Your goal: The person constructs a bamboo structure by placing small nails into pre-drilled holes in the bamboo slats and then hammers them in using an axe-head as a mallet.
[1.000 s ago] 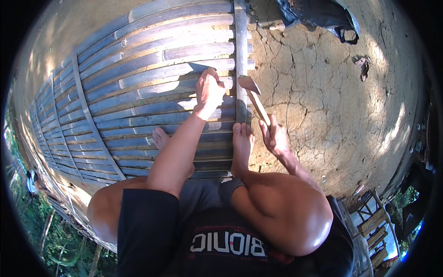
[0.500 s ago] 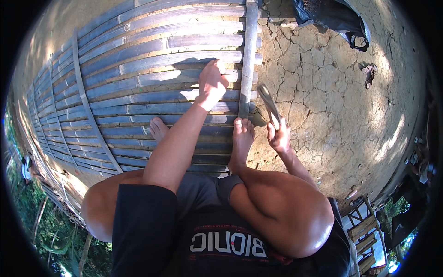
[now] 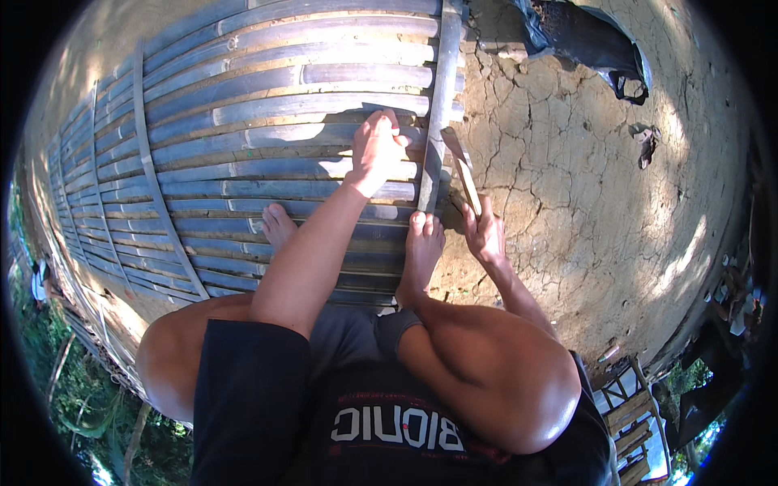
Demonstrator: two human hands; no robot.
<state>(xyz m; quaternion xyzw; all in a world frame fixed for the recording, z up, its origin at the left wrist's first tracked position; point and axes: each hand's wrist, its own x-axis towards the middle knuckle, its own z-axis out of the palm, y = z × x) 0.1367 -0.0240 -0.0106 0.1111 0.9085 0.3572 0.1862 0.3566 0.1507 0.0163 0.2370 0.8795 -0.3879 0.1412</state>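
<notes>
A broad panel of grey split-bamboo slats (image 3: 243, 162) lies flat on the cracked dry-earth ground (image 3: 583, 211), spreading away to the left of both grips. A long grey bamboo crosspiece (image 3: 442, 97) runs across the slat ends at the panel's right edge, likely to bind them. The person squats with a bare right foot (image 3: 423, 251) on the slats below the crosspiece, probably to weigh the panel down. The left hand (image 3: 377, 150) presses closed on the slats just beside the crosspiece, pinning them. The right hand (image 3: 484, 231) wraps tightly round the handle of a curved metal-bladed knife (image 3: 460, 162), whose blade rises from that grip toward the crosspiece.
</notes>
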